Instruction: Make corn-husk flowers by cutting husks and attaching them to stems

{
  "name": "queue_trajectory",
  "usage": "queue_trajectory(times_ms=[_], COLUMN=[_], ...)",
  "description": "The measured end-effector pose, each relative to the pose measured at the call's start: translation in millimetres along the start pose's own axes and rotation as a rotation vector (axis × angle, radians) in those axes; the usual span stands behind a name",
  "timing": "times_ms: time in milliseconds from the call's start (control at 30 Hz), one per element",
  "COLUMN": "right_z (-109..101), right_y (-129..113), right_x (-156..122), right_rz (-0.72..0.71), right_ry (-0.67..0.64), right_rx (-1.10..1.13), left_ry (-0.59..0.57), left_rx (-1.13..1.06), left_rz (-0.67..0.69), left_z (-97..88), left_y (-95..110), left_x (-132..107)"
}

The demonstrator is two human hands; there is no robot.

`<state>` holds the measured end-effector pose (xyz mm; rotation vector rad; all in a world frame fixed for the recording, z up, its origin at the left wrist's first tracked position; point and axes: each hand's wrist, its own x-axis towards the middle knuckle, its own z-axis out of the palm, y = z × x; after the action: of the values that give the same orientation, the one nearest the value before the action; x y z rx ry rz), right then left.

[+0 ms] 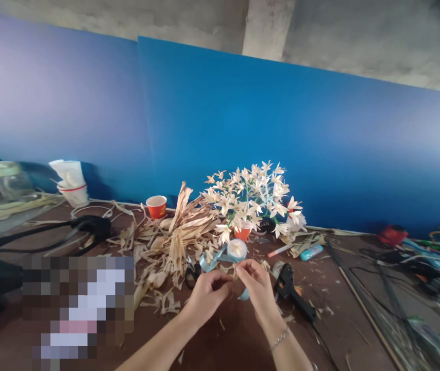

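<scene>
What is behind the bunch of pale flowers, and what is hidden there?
Behind the pale flowers rises a blue partition. The blooms cover part of it, so anything directly behind their densest cluster cannot be seen.

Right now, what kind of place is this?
Probably a craft workspace: a black glue gun lies on the brown table, dry leaf strips are scattered about, and pale, handmade-looking flowers stand toward the back.

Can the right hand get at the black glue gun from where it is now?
Probably yes: the glue gun lies just to the right of the right hand, with nothing evident blocking its handle. The fingertips seem to pinch a small pale piece, though.
</scene>
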<state>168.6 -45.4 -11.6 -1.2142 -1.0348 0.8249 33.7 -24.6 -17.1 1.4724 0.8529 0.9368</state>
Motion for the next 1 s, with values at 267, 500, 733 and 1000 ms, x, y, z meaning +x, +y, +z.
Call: queue_trajectory(times_ms=[267,500,733,1000], right_z=[3,3,1,-25], right_y=[-5,-7,-3,-27], right_x=[-3,-2,-2,3], right_rz=[0.037,0.029,0.036,-0.010], right_ry=[0.022,-0.033,-0.044,0.011], right_rx=[0.007,0.093,0.087,-0.308], left_ry=[-0.032,-0.008,-0.033,0.043], left_rx=[-0.049,-0.183,-0.271,-0.309], left_rz=[-0.001,-0.136,-0.199,-0.194], left_z=[0.0,1.0,0.7,-1.7], left_y=[-1,3,7,3], left_x=[0,0,0,4])
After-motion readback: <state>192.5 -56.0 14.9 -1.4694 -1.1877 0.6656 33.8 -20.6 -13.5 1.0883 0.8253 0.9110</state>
